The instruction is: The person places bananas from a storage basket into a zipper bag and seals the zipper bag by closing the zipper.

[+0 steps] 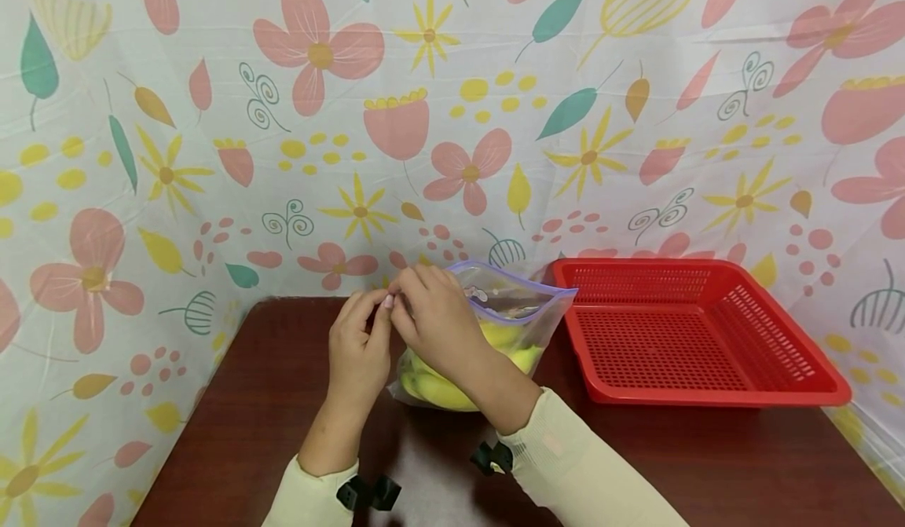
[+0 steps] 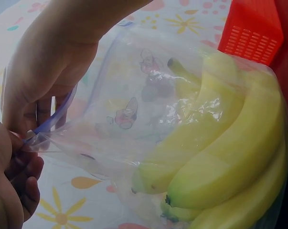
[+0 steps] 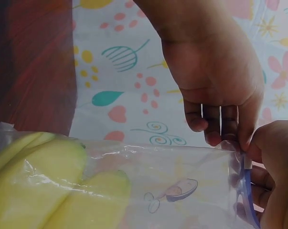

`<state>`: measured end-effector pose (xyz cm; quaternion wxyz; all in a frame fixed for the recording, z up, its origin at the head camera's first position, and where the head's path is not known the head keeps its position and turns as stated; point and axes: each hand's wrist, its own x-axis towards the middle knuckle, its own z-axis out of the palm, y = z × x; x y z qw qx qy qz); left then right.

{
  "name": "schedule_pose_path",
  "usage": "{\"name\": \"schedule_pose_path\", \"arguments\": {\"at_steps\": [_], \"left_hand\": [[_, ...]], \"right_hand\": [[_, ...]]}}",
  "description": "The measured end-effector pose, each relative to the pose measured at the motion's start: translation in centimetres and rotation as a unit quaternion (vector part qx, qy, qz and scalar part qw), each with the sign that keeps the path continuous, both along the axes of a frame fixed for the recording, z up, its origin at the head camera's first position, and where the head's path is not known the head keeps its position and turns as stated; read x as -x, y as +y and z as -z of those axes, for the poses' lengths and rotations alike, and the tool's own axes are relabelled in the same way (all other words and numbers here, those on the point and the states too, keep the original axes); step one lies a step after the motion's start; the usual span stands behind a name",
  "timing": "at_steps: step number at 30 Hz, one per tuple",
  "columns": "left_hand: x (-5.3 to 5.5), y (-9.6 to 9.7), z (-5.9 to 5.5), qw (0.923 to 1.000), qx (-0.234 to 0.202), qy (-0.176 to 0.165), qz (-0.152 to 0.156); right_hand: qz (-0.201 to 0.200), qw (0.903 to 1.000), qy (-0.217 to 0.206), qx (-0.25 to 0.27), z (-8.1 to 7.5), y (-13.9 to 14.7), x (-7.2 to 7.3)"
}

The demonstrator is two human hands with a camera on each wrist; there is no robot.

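Note:
A clear zip bag [image 1: 555, 319] with a purple zip edge stands on the table. Inside it are yellow bananas [image 2: 229, 143], seen through the plastic. The left corner of the bag's mouth is pinched by my left hand [image 1: 359, 346], thumb and fingers together. Right beside it, my right hand [image 1: 441, 319] also pinches the zip edge, and hides part of the bag in the head view. To the right of the hands the mouth gapes. In the right wrist view, the purple zip strip [image 3: 249, 195] runs between the fingers of my right hand [image 3: 280, 167].
A red perforated plastic basket [image 1: 707, 397] sits on the table to the right of the bag. The dark reddish-brown table [image 1: 276, 401] meets a flower-print cloth [image 1: 452, 173] hanging behind and at both sides.

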<state>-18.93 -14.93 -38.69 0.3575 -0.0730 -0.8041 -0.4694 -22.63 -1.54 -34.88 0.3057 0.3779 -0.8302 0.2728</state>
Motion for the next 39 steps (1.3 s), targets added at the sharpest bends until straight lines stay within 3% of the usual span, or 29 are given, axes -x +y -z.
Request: {"name": "schedule_pose_path", "arguments": {"at_steps": [24, 39], "left_hand": [[0.2, -0.02, 0.27, 0.9999, -0.001, 0.011, 0.01], [0.15, 0.02, 0.16, 0.9999, -0.001, 0.011, 0.008]], "right_hand": [[0.011, 0.9998, 0.005, 0.015, 0.58, 0.34, 0.28], [0.016, 0.9994, -0.015, 0.025, 0.48, 0.64, 0.19]]}}
